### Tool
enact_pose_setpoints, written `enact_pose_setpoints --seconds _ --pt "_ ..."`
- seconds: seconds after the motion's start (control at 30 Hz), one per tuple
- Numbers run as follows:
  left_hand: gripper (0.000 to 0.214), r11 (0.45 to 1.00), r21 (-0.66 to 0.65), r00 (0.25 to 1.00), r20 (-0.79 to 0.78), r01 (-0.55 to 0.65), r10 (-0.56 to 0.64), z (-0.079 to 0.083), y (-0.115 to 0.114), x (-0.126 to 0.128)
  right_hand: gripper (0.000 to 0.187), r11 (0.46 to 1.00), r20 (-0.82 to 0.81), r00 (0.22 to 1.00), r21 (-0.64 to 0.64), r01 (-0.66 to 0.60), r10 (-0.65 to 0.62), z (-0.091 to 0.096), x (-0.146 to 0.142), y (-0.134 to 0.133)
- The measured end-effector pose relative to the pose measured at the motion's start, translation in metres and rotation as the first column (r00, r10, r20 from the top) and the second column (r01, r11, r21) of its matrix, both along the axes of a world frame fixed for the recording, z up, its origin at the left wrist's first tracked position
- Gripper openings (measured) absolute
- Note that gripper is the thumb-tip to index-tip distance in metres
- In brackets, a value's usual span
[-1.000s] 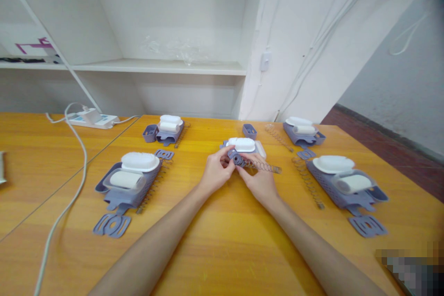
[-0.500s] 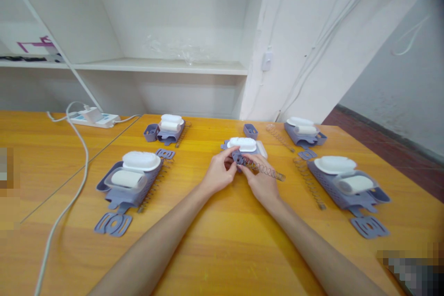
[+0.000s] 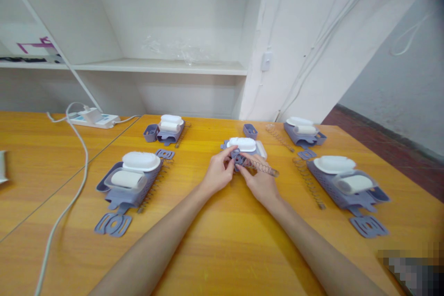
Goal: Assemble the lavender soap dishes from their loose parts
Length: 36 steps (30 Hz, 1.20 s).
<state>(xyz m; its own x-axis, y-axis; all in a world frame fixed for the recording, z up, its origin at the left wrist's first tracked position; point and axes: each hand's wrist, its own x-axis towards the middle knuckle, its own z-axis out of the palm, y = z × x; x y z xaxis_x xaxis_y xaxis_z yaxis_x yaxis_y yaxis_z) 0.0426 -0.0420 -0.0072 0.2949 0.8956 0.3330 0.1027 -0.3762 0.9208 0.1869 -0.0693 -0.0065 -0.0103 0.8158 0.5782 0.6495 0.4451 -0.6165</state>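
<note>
My left hand (image 3: pixel 218 171) pinches a small grey-purple slotted plastic plate (image 3: pixel 237 157) between thumb and fingers. From the other side, my right hand (image 3: pixel 262 184) has its fingers closed around the same plate. A thin metal coil spring (image 3: pixel 261 166) runs from the plate out to the right over the back of my right hand; how the two are joined is too small to tell. Just behind my hands lie a grey-purple plastic basket (image 3: pixel 225 145), partly covered, and a white oval plastic piece (image 3: pixel 242 144) on top of it.
Similar sets with a white roll (image 3: pixel 128 179), a slotted plate (image 3: pixel 113 225) and a spring (image 3: pixel 310 182) lie to both sides. A small grey-purple cup (image 3: pixel 250 131) stands behind. A white cable (image 3: pixel 83 162) and power strip (image 3: pixel 95 118) are on the left of the wooden table (image 3: pixel 222 249).
The slotted plate has turned a little in my fingers, and the spring's free end has swung slightly left and up. Both hands stay almost in place.
</note>
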Motion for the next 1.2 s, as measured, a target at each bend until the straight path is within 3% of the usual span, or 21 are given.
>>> enact_pose_setpoints --seconds 0.5,0.87,1.2 --pt "0.042 0.993 -0.079 0.987 0.142 0.086 -0.074 0.0008 0.0012 0.0013 0.023 0.999 -0.037 0.998 -0.024 0.043 -0.044 0.0018 0.0027 0.0009" --pt "0.042 0.992 -0.110 0.985 0.170 0.058 -0.039 0.0026 0.0017 0.0014 0.024 0.999 -0.078 0.997 -0.034 0.005 -0.008 0.0015 0.0033 0.0003" --pt "0.048 0.978 -0.125 0.974 0.179 0.166 -0.142 0.0010 0.0015 -0.0003 0.018 0.999 -0.085 0.996 -0.039 -0.009 0.005 -0.0017 0.0078 0.0030"
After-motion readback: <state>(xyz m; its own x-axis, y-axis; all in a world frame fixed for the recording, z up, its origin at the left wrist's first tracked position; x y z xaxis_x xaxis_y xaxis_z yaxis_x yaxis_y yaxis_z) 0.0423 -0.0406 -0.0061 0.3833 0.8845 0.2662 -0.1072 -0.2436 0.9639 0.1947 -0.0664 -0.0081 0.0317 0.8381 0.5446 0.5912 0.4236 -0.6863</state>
